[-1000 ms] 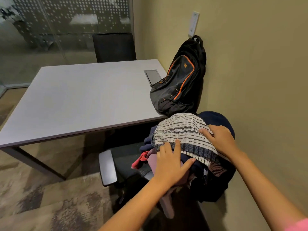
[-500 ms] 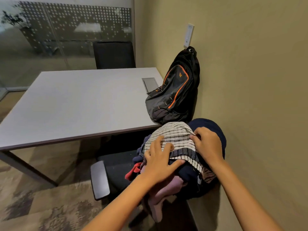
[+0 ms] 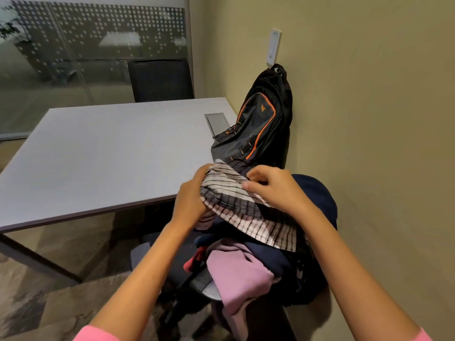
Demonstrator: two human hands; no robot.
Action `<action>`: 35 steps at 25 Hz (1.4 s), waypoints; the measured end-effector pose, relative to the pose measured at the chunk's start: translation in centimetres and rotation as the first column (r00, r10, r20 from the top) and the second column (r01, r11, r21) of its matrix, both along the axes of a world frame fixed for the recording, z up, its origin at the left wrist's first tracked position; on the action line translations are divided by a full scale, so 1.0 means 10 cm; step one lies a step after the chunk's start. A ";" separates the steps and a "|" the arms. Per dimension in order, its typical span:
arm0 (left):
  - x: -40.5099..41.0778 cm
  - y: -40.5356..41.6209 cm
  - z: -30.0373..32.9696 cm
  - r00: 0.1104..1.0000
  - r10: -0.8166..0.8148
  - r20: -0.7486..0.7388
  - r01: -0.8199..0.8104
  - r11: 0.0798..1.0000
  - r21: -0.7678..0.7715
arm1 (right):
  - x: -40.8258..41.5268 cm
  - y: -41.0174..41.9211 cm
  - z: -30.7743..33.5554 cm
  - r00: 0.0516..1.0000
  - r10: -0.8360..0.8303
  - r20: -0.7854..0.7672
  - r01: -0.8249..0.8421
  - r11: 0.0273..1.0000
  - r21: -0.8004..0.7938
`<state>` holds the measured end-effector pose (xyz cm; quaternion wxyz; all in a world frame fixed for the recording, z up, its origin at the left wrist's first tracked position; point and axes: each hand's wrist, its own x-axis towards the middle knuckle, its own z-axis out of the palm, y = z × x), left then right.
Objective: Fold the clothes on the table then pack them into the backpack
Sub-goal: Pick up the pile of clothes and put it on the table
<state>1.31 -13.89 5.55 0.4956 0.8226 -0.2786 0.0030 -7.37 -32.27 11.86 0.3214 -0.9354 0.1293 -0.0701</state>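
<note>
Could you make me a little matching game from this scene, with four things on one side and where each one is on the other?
Things:
1. backpack
2. striped garment
3. pink garment
4. metal hatch

Places or states:
A. set flush into the tabletop
B. leaning upright against the wall on the table's corner
C. gripped by both hands above the pile
D. hanging off the near edge of the pile on the chair

Pairs: 1-B, 2-C, 3-D, 4-A. The left hand and right hand both hold the striped garment.
</note>
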 end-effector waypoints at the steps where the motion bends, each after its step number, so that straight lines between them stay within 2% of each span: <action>1: 0.12 0.12 -0.06 1.000 0.015 -0.008 -0.015 0.998 0.060 | -0.04 -0.04 -0.10 0.984 -0.052 -0.171 0.031 0.992 -0.126; 3: 0.38 0.36 -0.18 0.998 0.054 -0.026 -0.048 0.977 0.207 | -0.15 -0.07 -0.29 0.855 -0.160 -0.493 0.014 0.958 -0.286; 4: 0.50 0.47 -0.23 0.997 0.063 -0.041 -0.048 0.953 0.299 | -0.20 -0.05 -0.37 0.800 -0.193 -0.568 0.020 0.955 -0.296; 5: 0.59 0.54 -0.25 0.995 0.058 -0.078 -0.023 0.921 0.388 | -0.23 -0.03 -0.45 0.782 -0.224 -0.581 0.043 0.950 -0.308; 7: 0.72 0.63 -0.26 0.978 -0.019 -0.210 0.123 0.859 0.497 | -0.24 0.02 -0.53 0.804 -0.331 -0.494 0.130 0.909 -0.396; 9: 0.77 0.70 -0.27 0.946 -0.138 -0.295 0.276 0.818 0.504 | -0.22 0.06 -0.57 0.813 -0.441 -0.380 0.232 0.844 -0.484; 11: 0.83 0.80 -0.26 0.936 -0.172 -0.308 0.307 0.827 0.471 | -0.19 0.12 -0.60 0.805 -0.512 -0.301 0.324 0.804 -0.499; 12: 0.86 0.84 -0.25 0.937 -0.174 -0.304 0.302 0.841 0.449 | -0.18 0.13 -0.61 0.798 -0.530 -0.286 0.367 0.804 -0.468; 14: 0.95 0.92 -0.24 0.947 -0.192 -0.256 0.290 0.853 0.434 | -0.20 0.12 -0.54 0.791 -0.527 -0.309 0.442 0.843 -0.307; 17: 1.15 1.07 -0.20 0.983 -0.161 -0.088 0.183 0.819 0.544 | -0.27 0.11 -0.35 0.856 -0.403 -0.323 0.430 0.903 0.013; 18: 1.24 1.14 -0.21 0.990 -0.139 -0.019 0.124 0.806 0.579 | -0.28 0.11 -0.32 0.872 -0.402 -0.278 0.441 0.892 0.094; 20: 1.42 1.28 -0.23 0.990 -0.128 0.059 0.062 0.776 0.628 | -0.25 0.15 -0.30 0.866 -0.483 -0.131 0.499 0.852 0.160; 23: 1.50 1.33 -0.22 0.951 -0.302 0.074 0.165 0.691 0.704 | -0.07 0.29 -0.30 0.765 -0.629 0.138 0.607 0.776 0.170; 25: 1.39 1.23 -0.18 0.891 -0.440 0.113 0.262 0.700 0.665 | 0.08 0.44 -0.23 0.680 -0.675 0.288 0.629 0.738 0.245; 27: 1.23 1.04 -0.10 0.838 -0.512 0.191 0.320 0.743 0.588 | 0.28 0.61 -0.11 0.650 -0.655 0.385 0.594 0.754 0.278; 29: 1.03 0.83 -0.03 0.809 -0.542 0.226 0.387 0.782 0.489 | 0.48 0.80 -0.02 0.700 -0.560 0.443 0.517 0.826 0.227; 32: 0.75 0.56 0.00 0.829 -0.541 0.140 0.478 0.816 0.326 | 0.65 1.03 -0.02 0.826 -0.400 0.398 0.370 0.916 0.154; 35: 0.63 0.38 -0.01 0.837 -0.540 -0.088 0.545 0.838 0.035 | 0.61 1.20 -0.02 0.892 -0.323 0.316 0.222 0.922 0.317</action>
